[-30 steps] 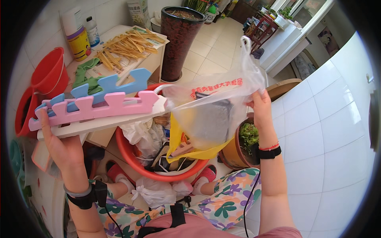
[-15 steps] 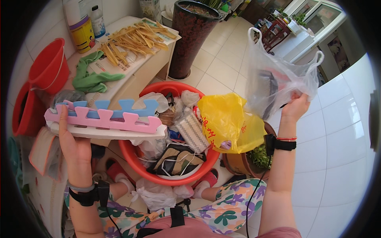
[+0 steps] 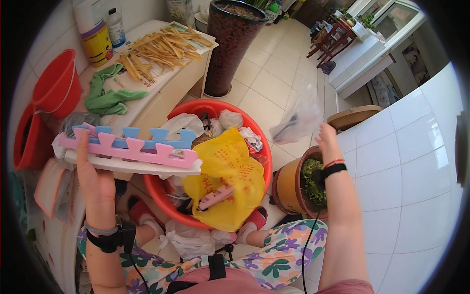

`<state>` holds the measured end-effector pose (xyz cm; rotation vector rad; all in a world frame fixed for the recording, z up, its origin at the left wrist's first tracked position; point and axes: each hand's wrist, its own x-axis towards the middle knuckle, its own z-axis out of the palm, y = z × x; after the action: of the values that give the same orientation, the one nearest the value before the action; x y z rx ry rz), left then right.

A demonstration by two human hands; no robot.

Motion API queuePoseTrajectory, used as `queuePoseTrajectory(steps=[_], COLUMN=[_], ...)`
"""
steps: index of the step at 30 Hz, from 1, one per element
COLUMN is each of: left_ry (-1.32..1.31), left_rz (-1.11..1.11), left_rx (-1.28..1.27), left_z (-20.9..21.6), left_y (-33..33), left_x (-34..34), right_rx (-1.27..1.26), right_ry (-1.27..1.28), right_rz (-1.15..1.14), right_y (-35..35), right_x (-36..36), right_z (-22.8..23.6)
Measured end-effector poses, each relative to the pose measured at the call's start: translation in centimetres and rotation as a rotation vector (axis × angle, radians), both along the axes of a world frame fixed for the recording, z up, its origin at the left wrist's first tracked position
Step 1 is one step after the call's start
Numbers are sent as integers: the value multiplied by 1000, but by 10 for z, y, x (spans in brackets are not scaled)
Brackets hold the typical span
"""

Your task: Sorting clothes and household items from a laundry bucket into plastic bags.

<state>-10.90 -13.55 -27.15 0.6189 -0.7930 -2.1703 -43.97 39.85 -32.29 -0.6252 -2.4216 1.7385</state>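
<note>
My left hand (image 3: pixel 97 181) grips a stack of notched foam edge strips, with a pink strip (image 3: pixel 127 148) in front, a blue one (image 3: pixel 164 137) behind and a white one (image 3: pixel 142 165) below. My right hand (image 3: pixel 328 141) is stretched out at the right with fingers apart and nothing in it. Just beyond its fingertips a clear plastic bag (image 3: pixel 301 117) with something dark inside is blurred. Whether it hangs in the air or touches the floor I cannot tell. A yellow plastic bag (image 3: pixel 235 166) with something pink lies over the contents of the red tub (image 3: pixel 267 179).
A potted plant (image 3: pixel 313 183) stands right of the tub, a tall dark planter (image 3: pixel 227 54) behind it. On the side table are yellow dried strips (image 3: pixel 169 46), a green cloth (image 3: pixel 110 93) and a yellow can (image 3: pixel 98 46). Red buckets (image 3: pixel 58 83) are at left; a white bag (image 3: pixel 188 240) lies between my feet.
The clear bag has left my right hand and is beyond it, lower and further left. My right hand came down and left. The yellow bag shifted left onto the tub. My left hand still holds the strips.
</note>
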Motion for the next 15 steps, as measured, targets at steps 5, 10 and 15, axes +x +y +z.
queuePoseTrajectory(steps=[5,10,15], left_ry=[-18,-48,-7], left_rz=[16,56,76], left_rx=[-24,-128,-234], left_z=[2,10,19], left_y=[11,26,30], left_x=[2,5,16], right_rx=[329,593,865], right_ry=[-52,-111,-79], right_rz=[843,1359,1362], right_y=[-108,-217,-269], right_x=[101,223,295], right_z=[-3,6,-45])
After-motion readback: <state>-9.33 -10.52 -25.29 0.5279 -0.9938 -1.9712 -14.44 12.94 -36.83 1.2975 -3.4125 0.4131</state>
